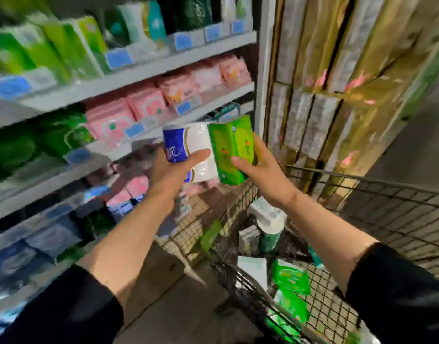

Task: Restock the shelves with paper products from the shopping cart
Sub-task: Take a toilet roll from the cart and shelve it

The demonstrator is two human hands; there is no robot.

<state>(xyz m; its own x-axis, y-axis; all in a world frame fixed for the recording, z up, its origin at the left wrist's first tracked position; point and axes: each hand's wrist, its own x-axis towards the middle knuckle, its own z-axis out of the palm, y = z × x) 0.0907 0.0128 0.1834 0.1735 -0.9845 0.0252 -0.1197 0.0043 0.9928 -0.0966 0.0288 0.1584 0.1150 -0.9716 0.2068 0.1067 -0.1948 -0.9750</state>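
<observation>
head view only. left hand [175, 170] at frame centre, fingers closed under and around the white-and-blue tissue pack [188, 152], thumb across its front face. right hand [258, 167] just beside it, wrapped on the green tissue pack [232, 150], thumb on the front, fingers behind. both packs are held up together at centre frame, long edges touching, above the near corner of the shopping cart [362, 194] and in front of the shelves [139, 75].

shelves fill the left half of the frame: green packs upper left, pink packs [149, 105] on the row at mid height, blue ones lower left, all heavily blurred. can't read the price tags. cart sits lower right, with more green packs [291, 276] and a white pack [253, 269] lying loose in the basket, well apart from the hands.

handling, my read: soft film-wrapped paper, light, compressible, not fragile. film looks glossy so probably a bit slippery; grip across the short width, thumb one face and fingers the other, squeezing enough to dent the pack. one hand per pack is fine.

stage, judged: two packs out of the cart, not yet shelved. green pack likely belongs with the green stock at upper left; where the white-and-blue one goes i can't tell.
</observation>
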